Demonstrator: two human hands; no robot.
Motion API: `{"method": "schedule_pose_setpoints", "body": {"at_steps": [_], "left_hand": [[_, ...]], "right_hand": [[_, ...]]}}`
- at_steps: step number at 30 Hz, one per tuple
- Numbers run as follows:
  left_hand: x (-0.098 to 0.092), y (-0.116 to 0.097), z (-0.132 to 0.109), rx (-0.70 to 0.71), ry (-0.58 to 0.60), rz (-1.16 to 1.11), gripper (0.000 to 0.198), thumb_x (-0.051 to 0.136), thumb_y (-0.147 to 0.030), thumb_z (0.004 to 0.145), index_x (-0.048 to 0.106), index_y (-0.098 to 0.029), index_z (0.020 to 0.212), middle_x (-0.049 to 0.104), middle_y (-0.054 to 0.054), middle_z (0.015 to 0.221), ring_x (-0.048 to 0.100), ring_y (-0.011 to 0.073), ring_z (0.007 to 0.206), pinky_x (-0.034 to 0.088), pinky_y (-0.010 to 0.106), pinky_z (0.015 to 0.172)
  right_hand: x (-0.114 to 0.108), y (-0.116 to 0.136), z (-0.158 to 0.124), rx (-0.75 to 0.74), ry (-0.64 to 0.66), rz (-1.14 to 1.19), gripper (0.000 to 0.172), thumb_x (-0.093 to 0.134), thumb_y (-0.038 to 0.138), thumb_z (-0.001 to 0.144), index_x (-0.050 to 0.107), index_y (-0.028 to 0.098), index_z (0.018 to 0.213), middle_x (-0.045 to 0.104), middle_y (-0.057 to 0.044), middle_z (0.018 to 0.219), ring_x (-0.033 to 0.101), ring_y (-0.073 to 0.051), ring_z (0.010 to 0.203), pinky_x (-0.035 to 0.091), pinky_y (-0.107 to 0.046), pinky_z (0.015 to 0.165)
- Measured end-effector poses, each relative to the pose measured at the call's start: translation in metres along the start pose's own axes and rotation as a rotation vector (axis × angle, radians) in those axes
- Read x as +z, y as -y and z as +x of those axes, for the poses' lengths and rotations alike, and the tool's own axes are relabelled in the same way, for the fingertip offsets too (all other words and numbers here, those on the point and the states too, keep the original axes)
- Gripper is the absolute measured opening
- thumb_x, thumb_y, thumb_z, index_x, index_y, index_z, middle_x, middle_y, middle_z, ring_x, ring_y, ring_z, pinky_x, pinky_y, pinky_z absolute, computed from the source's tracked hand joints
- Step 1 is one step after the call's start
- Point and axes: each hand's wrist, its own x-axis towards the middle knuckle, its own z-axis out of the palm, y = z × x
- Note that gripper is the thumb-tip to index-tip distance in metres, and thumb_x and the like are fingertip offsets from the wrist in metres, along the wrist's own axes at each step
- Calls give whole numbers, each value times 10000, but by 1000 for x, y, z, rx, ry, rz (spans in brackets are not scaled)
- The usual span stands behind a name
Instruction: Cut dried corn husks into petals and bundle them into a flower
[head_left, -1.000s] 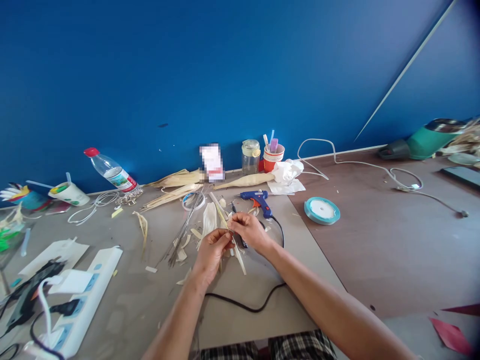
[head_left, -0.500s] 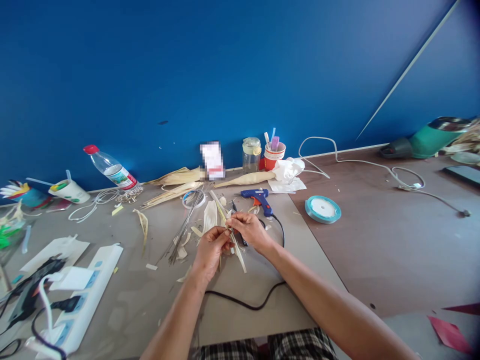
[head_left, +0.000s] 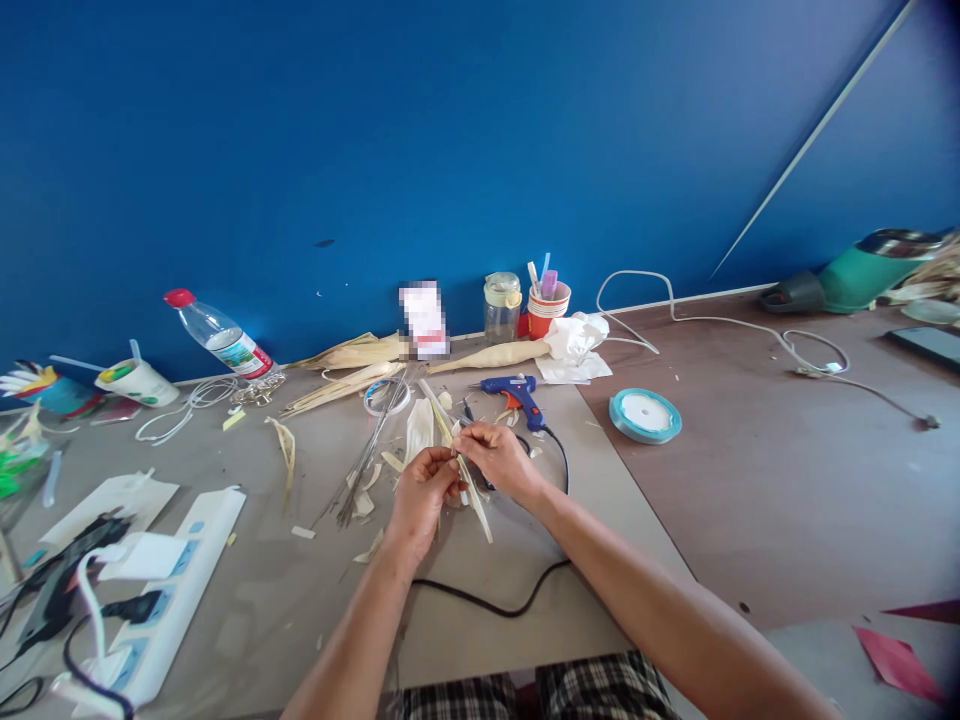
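My left hand (head_left: 427, 492) and my right hand (head_left: 495, 458) meet over the table with fingertips almost touching. Both are closed in a pinch; whatever is between the fingers is too small to make out. Pale corn husk strips (head_left: 477, 508) run under and past the fingers. A wider piece of corn husk (head_left: 420, 430) lies just beyond my left hand, among small scraps. To its left is a bundle of thin wires (head_left: 367, 460). Behind my right hand rests a blue glue gun (head_left: 517, 396), its black cord trailing around toward me.
A ribbon roll (head_left: 645, 414) lies to the right. Along the wall stand a paper cup (head_left: 547, 308), a jar (head_left: 502, 310) and a tilted water bottle (head_left: 229, 340). Dried husks (head_left: 352, 352) lie at the back. A power strip (head_left: 180, 590) with plugs occupies the left front.
Almost nothing differs. Both hands keep their pinch in the same place, with only a slight shift of the fingers and the view.
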Motion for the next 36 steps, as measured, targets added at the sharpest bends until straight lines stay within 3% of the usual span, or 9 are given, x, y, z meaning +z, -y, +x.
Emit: {"method": "schedule_pose_setpoints", "body": {"at_steps": [9, 23, 31, 36], "left_hand": [[-3, 4, 2, 6, 13, 43, 208, 726, -274, 617, 611, -146, 733, 546, -39, 565, 531, 81, 478, 404, 204, 508], [-3, 3, 2, 13, 43, 81, 204, 708, -331, 640, 610, -154, 664, 481, -54, 457, 432, 64, 428, 412, 212, 524], [-6, 7, 3, 43, 37, 98, 217, 670, -351, 683, 576, -156, 672, 462, -60, 472, 406, 59, 431, 354, 192, 471], [-7, 7, 4, 42, 13, 108, 205, 650, -347, 698, 571, -158, 710, 456, -65, 481, 396, 61, 438, 336, 188, 454]], "right_hand": [[-2, -1, 1, 13, 22, -21, 221, 521, 323, 759, 590, 155, 634, 498, 32, 569, 424, -86, 537, 347, -200, 524], [-2, -3, 0, -1, 31, -65, 241, 507, 315, 761, 521, 160, 577, 409, 44, 541, 362, -76, 519, 300, -199, 493], [-4, 4, -3, -10, 45, -76, 240, 491, 340, 786, 577, 151, 667, 462, 35, 559, 394, -80, 525, 314, -199, 501], [-1, 3, -4, 6, 40, -97, 158, 545, 292, 725, 606, 149, 755, 547, 16, 652, 441, -93, 575, 349, -210, 543]]}}
